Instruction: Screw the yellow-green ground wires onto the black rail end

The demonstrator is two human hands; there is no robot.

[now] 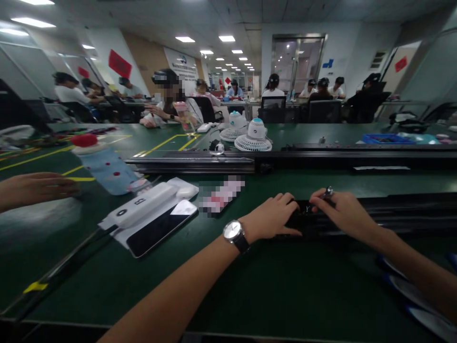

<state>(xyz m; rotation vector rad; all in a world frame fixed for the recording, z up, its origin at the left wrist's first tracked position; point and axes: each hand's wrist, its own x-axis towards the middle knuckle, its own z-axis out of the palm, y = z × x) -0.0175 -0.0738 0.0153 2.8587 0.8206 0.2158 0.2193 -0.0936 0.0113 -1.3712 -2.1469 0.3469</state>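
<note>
My left hand (273, 216), with a silver-faced wristwatch (233, 230) on its wrist, is closed over the left end of a long black metal rail (378, 214). Its fingers lie across the far side, and the thumb is on the near side. Just right of it, my right hand (344, 214) is bent over the same rail with fingers pinched. A small shiny metal part (329, 190) sticks up at those fingers; its exact kind is too small to tell. Small bright bits (306, 208) show on the rail between both hands.
Left of my hands lie a phone (160, 232), a white device (143, 205) with a cable and a pink pack (223, 196). Another person's hand (39, 188) reaches in beside a blue-covered bottle (110, 169). More rails (200, 164), white fans (253, 136) and a blue tray (382, 138) stand beyond.
</note>
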